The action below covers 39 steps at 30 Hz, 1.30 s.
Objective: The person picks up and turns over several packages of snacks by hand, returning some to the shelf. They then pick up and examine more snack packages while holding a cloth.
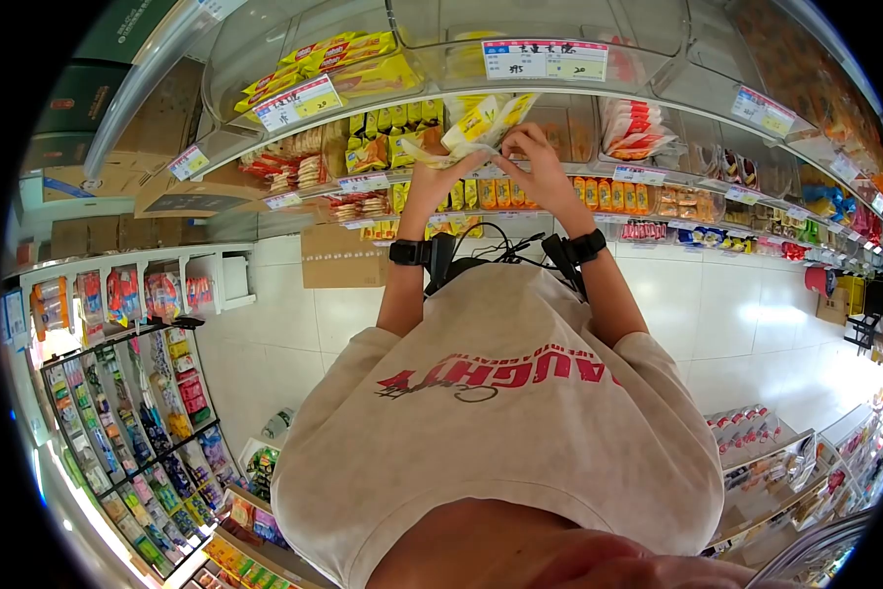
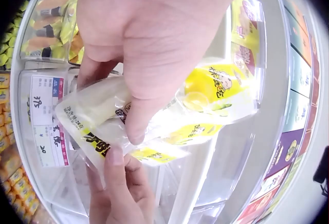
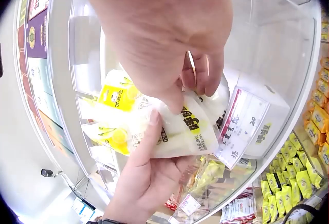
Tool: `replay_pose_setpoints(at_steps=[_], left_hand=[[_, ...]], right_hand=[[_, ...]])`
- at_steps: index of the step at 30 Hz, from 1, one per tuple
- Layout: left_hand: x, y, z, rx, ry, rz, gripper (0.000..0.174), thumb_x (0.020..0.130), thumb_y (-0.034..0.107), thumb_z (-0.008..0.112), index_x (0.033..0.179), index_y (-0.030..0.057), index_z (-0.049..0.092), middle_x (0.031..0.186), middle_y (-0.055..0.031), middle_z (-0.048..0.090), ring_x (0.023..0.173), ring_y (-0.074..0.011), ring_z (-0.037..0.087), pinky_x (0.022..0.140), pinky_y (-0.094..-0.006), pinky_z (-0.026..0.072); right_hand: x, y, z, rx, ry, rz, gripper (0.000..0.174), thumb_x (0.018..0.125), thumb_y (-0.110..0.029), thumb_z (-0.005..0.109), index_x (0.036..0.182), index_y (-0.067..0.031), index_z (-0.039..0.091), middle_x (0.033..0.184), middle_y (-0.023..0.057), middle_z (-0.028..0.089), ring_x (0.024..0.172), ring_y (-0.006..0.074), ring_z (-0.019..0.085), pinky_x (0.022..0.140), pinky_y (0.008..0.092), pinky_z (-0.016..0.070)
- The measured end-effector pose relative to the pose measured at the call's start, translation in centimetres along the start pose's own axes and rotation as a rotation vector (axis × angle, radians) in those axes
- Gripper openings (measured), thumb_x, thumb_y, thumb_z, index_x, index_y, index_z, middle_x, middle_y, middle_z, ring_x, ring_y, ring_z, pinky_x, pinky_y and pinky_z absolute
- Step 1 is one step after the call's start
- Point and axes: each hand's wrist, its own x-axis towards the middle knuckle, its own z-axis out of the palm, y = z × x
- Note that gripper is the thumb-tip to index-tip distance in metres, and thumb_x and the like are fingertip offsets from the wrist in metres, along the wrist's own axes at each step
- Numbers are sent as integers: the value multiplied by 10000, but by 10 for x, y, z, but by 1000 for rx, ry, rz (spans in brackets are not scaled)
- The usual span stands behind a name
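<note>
White-and-yellow plastic snack packets (image 1: pixel 483 120) are up in front of the shelf, with dark printing on their white ends. My left hand (image 2: pixel 149 34) grips them, thumb lying across the front and fingers behind. At the printed white end, my right hand (image 2: pixel 123 190) pinches a corner between thumb and fingers. The right wrist view shows the right hand (image 3: pixel 169 44) with curled fingers over the packets (image 3: pixel 177 126), and the left hand (image 3: pixel 151 175) supporting them from the other side. A clear plastic bin (image 2: pixel 226 167) lies behind them, with a price card (image 2: pixel 47 116) on its front.
Yellow packets (image 1: pixel 324 64) fill a clear bin at the upper left. Lower shelves carry orange packets (image 1: pixel 608 194) and red-and-white bags (image 1: pixel 633 128). A cardboard box (image 1: pixel 343 257) stands on the floor under the shelf. Product racks (image 1: pixel 137 432) line the left side.
</note>
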Motion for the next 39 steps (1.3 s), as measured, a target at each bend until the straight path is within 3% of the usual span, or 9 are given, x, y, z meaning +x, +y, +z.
replay_pose_setpoints(at_steps=[14, 17, 20, 23, 26, 29, 32, 35, 39], left_hand=[[-1, -2, -2, 16, 52, 5, 382, 888, 185, 781, 1178, -29, 654, 1087, -55, 706, 936, -120, 640, 821, -277, 515], [-3, -2, -2, -28, 83, -81, 394, 886, 185, 784, 1189, -30, 652, 1097, -55, 704, 947, -118, 638, 833, -275, 513], [-2, -9, -1, -49, 126, -34, 363, 878, 218, 795, 1135, -10, 679, 1055, -50, 717, 911, -100, 643, 792, -277, 517], [-3, 0, -1, -34, 108, -52, 410, 878, 170, 791, 1210, -24, 650, 1122, -55, 702, 971, -117, 640, 859, -276, 507], [-2, 4, -2, -66, 81, -58, 420, 869, 152, 798, 1217, -25, 645, 1130, -58, 702, 978, -120, 643, 870, -279, 507], [-3, -2, -2, -42, 95, -57, 428, 860, 138, 804, 1222, -25, 642, 1136, -64, 704, 983, -121, 645, 874, -277, 510], [-1, -4, 1, -103, 102, -58, 436, 849, 122, 810, 1223, -26, 641, 1147, -63, 702, 988, -122, 646, 874, -274, 514], [3, -7, 0, -60, 76, -27, 433, 847, 113, 808, 1221, -27, 641, 1155, -61, 701, 994, -122, 648, 866, -270, 517], [8, -6, 7, -18, 45, 34, 408, 828, 117, 818, 1179, -21, 662, 1093, -67, 724, 952, -118, 664, 828, -276, 530]], right_hand=[[2, 1, -4, 83, -7, 0, 173, 844, -70, 776, 878, -33, 611, 1017, 82, 550, 994, 244, 564, 863, 370, 474], [0, 10, -2, 306, 12, 167, 142, 854, -81, 782, 910, -47, 656, 1049, 52, 562, 1045, 204, 558, 889, 352, 481], [0, 17, -6, 425, 65, 188, 115, 894, -83, 752, 948, -45, 659, 1125, 36, 526, 1059, 150, 555, 905, 319, 489], [1, 17, -11, 466, 132, 276, 110, 904, -109, 751, 956, -53, 671, 1168, 50, 510, 1034, 147, 575, 895, 291, 477], [1, 24, -10, 201, 249, 215, 136, 885, -128, 770, 938, -47, 675, 1102, 49, 614, 1102, 137, 559, 882, 264, 496], [3, 26, -12, 460, 221, 360, 169, 893, -157, 770, 942, -31, 669, 996, 32, 668, 983, 98, 601, 849, 257, 499], [4, 21, -10, 350, 300, 330, 194, 893, -163, 773, 946, -13, 662, 902, 9, 689, 889, 76, 617, 803, 264, 505], [5, 15, -4, 301, 382, 268, 204, 885, -161, 777, 959, -7, 665, 900, 28, 704, 876, 96, 647, 780, 279, 510], [9, -19, -7, 64, 278, 165, 195, 878, -130, 762, 980, 7, 667, 929, 86, 719, 887, 176, 693, 788, 312, 526]])
